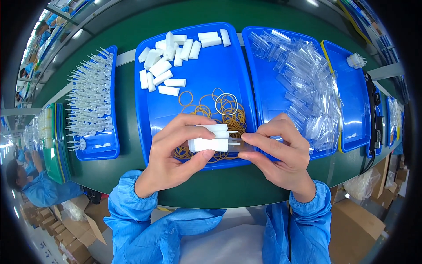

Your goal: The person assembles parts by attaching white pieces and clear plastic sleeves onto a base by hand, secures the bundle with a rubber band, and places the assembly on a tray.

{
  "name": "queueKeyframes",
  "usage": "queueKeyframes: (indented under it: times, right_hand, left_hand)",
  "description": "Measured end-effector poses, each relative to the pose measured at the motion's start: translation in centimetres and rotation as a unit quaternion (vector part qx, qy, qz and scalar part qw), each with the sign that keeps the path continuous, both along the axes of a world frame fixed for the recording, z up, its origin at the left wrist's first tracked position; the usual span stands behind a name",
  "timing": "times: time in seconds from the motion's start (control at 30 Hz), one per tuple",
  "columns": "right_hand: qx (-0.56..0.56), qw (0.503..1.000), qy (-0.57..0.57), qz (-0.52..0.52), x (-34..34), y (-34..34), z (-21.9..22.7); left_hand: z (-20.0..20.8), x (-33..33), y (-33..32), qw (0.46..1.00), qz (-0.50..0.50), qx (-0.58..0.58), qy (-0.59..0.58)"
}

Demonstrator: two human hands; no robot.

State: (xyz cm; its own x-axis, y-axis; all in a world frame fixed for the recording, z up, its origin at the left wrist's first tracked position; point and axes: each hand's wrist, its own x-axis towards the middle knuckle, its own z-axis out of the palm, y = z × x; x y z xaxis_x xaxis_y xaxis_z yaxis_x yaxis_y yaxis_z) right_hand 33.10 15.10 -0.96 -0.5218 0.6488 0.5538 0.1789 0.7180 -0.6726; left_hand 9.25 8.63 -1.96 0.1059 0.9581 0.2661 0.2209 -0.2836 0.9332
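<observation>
My left hand (178,147) is closed around a small bundle of white cylinders (211,144), held level above the front of the middle blue tray. Thin white rods stick out of the bundle's right end. From the right, my right hand (279,152) pinches a clear plastic tube (246,147) between thumb and fingers. The tube's left end lies at the rods; whether it goes around all of them I cannot tell. Beneath my hands are tan rubber bands (235,119) and a pale ring (226,104). Loose white cylinders (160,67) lie at the tray's back left.
The middle blue tray (206,61) stands on a green table (198,189). At its right, another blue tray (266,83) holds many clear tubes (307,88). Bundled white rods (358,60) sit in the far-right tray. A left tray (96,147) holds many thin-tipped white pieces (90,97).
</observation>
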Motion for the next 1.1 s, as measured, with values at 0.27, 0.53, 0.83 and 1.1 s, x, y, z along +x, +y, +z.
queueKeyframes:
  times: [0.27, 0.53, 0.83, 1.1]
  right_hand:
    - [-0.008, 1.000, -0.015, -0.003, 0.1, -0.1, 0.1]
    - [-0.033, 0.999, -0.003, -0.010, 0.2, 0.0, 0.2]
    - [-0.038, 0.999, -0.011, 0.006, -0.1, -0.3, -0.3]
    - [-0.044, 0.999, -0.001, -0.004, 0.3, 0.0, 0.2]
  left_hand:
    - [-0.3, -0.3, 0.1, 1.000, 0.004, 0.001, 0.000]
    - [-0.3, -0.2, 0.2, 0.999, -0.001, -0.015, -0.039]
    - [-0.5, 0.2, 0.0, 0.998, -0.011, -0.044, -0.034]
    - [0.5, -0.9, 0.4, 0.933, -0.066, -0.216, -0.281]
